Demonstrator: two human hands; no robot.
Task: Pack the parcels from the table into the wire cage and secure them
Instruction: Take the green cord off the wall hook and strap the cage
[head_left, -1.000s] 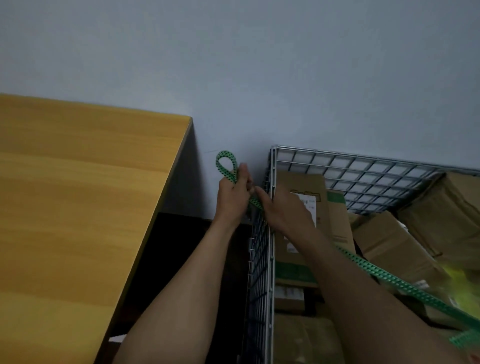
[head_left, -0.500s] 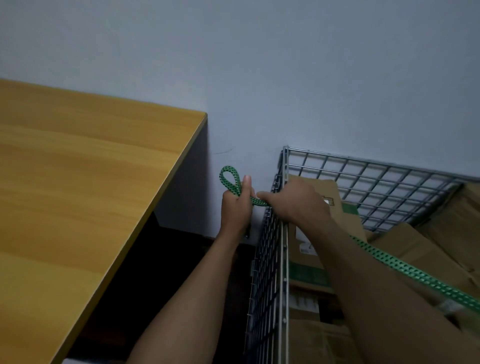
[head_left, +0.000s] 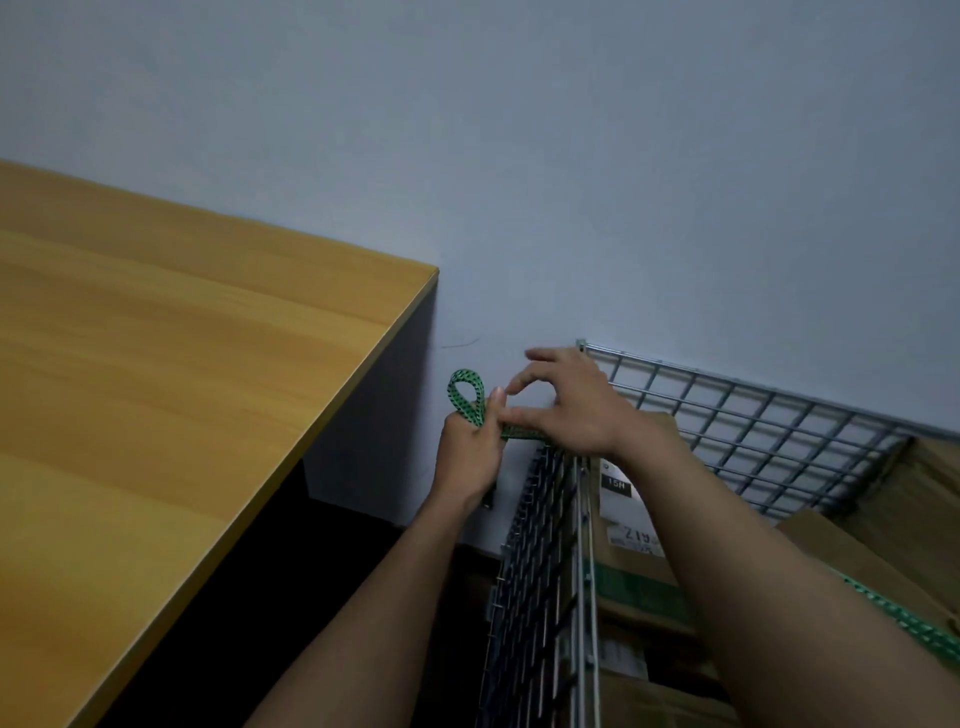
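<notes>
a person's left hand (head_left: 470, 457) grips a green cord (head_left: 466, 396) just outside the corner of the wire cage (head_left: 543, 545), the cord's end loop standing above the fist. the right hand (head_left: 569, 410), close beside the left, hovers over the cord with fingers spread, seemingly gripping nothing. cardboard parcels (head_left: 631, 566) sit packed in the cage beneath the right forearm; the bench (head_left: 182, 389) lies to the left of both hands. the loop appears unhooked. with one fist alone holding it, a slip would likely send the cord snapping back across the parcels.
</notes>
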